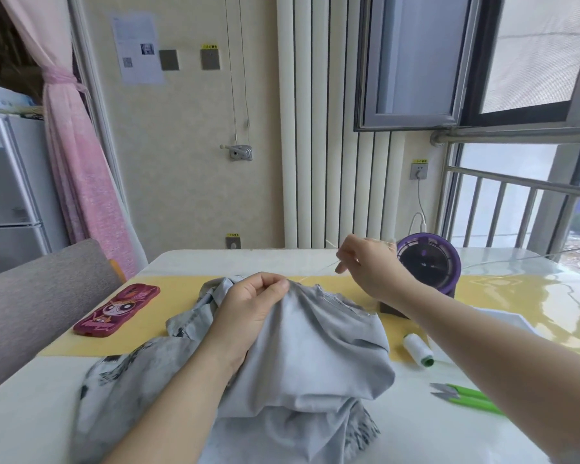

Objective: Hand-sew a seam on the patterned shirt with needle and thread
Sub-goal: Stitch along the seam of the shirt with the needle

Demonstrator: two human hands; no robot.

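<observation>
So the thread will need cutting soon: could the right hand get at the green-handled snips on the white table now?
Probably yes, though it is busy: the right hand pinches the thread, raised beyond the grey patterned shirt. The green-handled snips lie bare on the table by that forearm, nothing over them.
</observation>
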